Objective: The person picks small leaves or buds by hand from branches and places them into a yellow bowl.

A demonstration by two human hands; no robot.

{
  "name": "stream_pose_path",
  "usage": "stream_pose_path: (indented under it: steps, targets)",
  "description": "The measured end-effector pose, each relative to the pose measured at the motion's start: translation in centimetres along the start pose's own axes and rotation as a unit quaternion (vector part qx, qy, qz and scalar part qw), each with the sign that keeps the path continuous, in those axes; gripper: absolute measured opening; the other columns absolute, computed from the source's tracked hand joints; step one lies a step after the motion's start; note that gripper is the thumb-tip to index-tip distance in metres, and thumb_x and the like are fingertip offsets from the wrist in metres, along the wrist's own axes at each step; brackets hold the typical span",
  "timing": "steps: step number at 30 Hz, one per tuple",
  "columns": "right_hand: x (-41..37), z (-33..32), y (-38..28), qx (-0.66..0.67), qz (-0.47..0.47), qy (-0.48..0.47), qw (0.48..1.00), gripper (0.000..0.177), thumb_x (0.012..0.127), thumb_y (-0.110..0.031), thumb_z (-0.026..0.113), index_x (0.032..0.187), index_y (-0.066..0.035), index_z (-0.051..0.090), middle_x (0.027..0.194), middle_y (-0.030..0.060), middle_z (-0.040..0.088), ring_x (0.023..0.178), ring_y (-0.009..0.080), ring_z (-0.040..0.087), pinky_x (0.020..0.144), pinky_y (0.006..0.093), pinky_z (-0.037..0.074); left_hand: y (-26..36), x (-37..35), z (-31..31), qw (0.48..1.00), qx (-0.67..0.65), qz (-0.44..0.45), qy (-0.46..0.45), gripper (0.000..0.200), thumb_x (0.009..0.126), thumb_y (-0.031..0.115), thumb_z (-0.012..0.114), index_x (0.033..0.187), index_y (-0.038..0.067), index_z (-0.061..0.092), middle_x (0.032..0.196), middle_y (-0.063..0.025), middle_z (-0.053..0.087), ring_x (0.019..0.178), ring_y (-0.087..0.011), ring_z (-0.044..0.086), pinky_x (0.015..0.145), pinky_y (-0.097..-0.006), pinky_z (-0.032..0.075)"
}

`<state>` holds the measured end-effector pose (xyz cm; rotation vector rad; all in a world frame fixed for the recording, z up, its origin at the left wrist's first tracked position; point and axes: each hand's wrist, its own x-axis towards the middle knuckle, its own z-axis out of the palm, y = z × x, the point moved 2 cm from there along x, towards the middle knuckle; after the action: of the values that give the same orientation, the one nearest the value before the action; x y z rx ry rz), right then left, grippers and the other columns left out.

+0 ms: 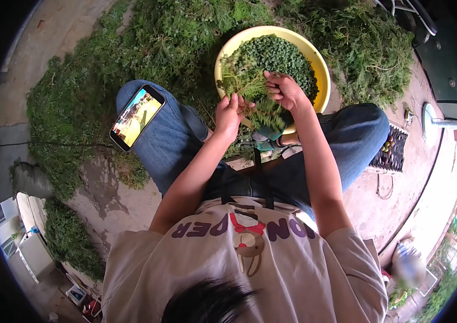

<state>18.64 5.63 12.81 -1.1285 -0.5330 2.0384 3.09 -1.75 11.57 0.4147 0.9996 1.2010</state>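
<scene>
A leafy evergreen sprig (pixel 247 82), perhaps juniper, is held over a yellow basin (pixel 322 67). My left hand (pixel 229 117) is closed in a pinch on the lower left part of the sprig. My right hand (pixel 287 91) has its fingers curled together at the sprig's right side, and they appear to grip its foliage; the exact contact is partly hidden. Small round green berries (pixel 279 53) fill much of the basin below. More foliage (pixel 268 116) hangs beneath the hands, in front of the basin's near rim.
A large heap of cut branches (pixel 147 48) spreads behind and left of the basin, with another pile (pixel 371 59) to the right. A lit phone (pixel 137 117) rests on my left knee. Beside my right knee stands a dark crate (pixel 391 149) holding some round things.
</scene>
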Motion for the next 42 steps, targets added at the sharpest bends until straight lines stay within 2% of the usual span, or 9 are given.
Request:
stream_pose_path:
  steps: [3, 9, 24, 27, 29, 30, 37, 38, 42]
  targets:
    - [1.2, -1.5, 0.3, 0.070, -0.013, -0.029, 0.997, 0.016, 0.082, -0.018, 0.059, 0.086, -0.004, 0.053, 0.059, -0.0022, 0.041, 0.043, 0.0060, 0.030, 0.038, 0.0206, 0.026, -1.5, -0.6, 0.9, 0.999, 0.050, 0.000, 0.007, 0.019, 0.091, 0.025, 0.041, 0.087, 0.006, 0.044, 0.078, -0.0009, 0.048, 0.071, -0.0162, 0.056, 0.067, -0.0305, 0.046]
    - [0.1, -0.4, -1.0, -0.068, -0.073, 0.226, 0.969, 0.026, 0.078, -0.021, 0.064, 0.086, 0.001, 0.054, 0.063, 0.0014, 0.044, 0.052, 0.0107, 0.037, 0.047, 0.0265, 0.032, -2.1, -1.0, 2.7, 0.997, 0.068, 0.009, 0.021, 0.019, 0.092, 0.023, 0.040, 0.086, 0.006, 0.046, 0.076, -0.0002, 0.046, 0.066, -0.0141, 0.055, 0.064, -0.0279, 0.044]
    - [2.6, -2.9, -1.5, -0.309, -0.144, 0.215, 0.915, 0.025, 0.078, -0.024, 0.063, 0.077, 0.001, 0.063, 0.059, 0.0023, 0.051, 0.052, 0.0118, 0.041, 0.049, 0.0306, 0.035, -1.1, -2.4, 4.6, 0.994, 0.055, -0.081, 0.043, 0.021, 0.093, 0.025, 0.037, 0.079, 0.009, 0.041, 0.075, -0.0003, 0.045, 0.064, -0.0118, 0.054, 0.055, -0.0250, 0.043]
    - [2.4, -6.5, -3.5, -0.432, -0.289, 0.390, 0.761, 0.023, 0.081, -0.018, 0.058, 0.079, 0.004, 0.060, 0.062, 0.0056, 0.055, 0.055, 0.0154, 0.050, 0.053, 0.0341, 0.041, -1.6, -2.9, 3.9, 0.995, 0.022, -0.076, 0.063, 0.020, 0.093, 0.024, 0.036, 0.078, 0.009, 0.039, 0.074, -0.0002, 0.043, 0.065, -0.0125, 0.054, 0.056, -0.0265, 0.045]
    - [2.4, -9.3, -5.4, -0.079, -0.194, 0.214, 0.954, 0.019, 0.086, -0.016, 0.051, 0.074, -0.002, 0.050, 0.051, -0.0018, 0.038, 0.043, 0.0157, 0.037, 0.041, 0.0301, 0.033, -0.8, -3.8, 2.6, 0.991, 0.027, -0.078, 0.107, 0.021, 0.093, 0.018, 0.033, 0.076, 0.007, 0.037, 0.069, -0.0012, 0.040, 0.059, -0.0158, 0.055, 0.056, -0.0287, 0.045]
    - [2.5, -8.3, -5.7, -0.056, -0.190, 0.140, 0.970, 0.017, 0.087, -0.016, 0.049, 0.076, -0.003, 0.048, 0.054, -0.0009, 0.038, 0.044, 0.0153, 0.036, 0.042, 0.0292, 0.032, -0.9, -3.1, 1.7, 0.995, 0.005, -0.067, 0.077, 0.022, 0.093, 0.018, 0.033, 0.075, 0.006, 0.038, 0.070, -0.0015, 0.040, 0.060, -0.0171, 0.056, 0.058, -0.0313, 0.047]
    - [-1.0, -1.1, -5.3, 0.242, -0.174, 0.036, 0.954, 0.024, 0.093, -0.017, 0.028, 0.103, 0.004, 0.038, 0.094, 0.0175, 0.045, 0.085, 0.0270, 0.050, 0.073, 0.0352, 0.047, 0.1, -1.5, 0.2, 0.998, 0.059, -0.024, 0.025, 0.023, 0.093, 0.028, 0.034, 0.080, 0.010, 0.041, 0.076, 0.0001, 0.047, 0.078, -0.0152, 0.058, 0.068, -0.0329, 0.043]
    - [-0.8, -1.6, -5.4, 0.228, -0.173, 0.004, 0.958, 0.034, 0.094, -0.020, 0.025, 0.118, 0.003, 0.033, 0.111, 0.0218, 0.042, 0.106, 0.0346, 0.044, 0.091, 0.0449, 0.041, 0.1, -1.3, 0.1, 0.999, 0.042, -0.008, 0.019, 0.022, 0.093, 0.027, 0.036, 0.080, 0.010, 0.041, 0.076, -0.0002, 0.048, 0.079, -0.0161, 0.058, 0.070, -0.0332, 0.044]
    - [-0.5, -2.8, -5.8, 0.032, -0.054, 0.094, 0.994, 0.056, 0.088, -0.037, 0.041, 0.128, 0.001, 0.028, 0.122, 0.0197, 0.039, 0.110, 0.0303, 0.043, 0.092, 0.0465, 0.037, 0.1, -0.8, -0.5, 1.000, 0.004, 0.001, 0.018, 0.021, 0.092, 0.027, 0.038, 0.080, 0.010, 0.042, 0.077, 0.0001, 0.047, 0.079, -0.0172, 0.058, 0.073, -0.0341, 0.044]
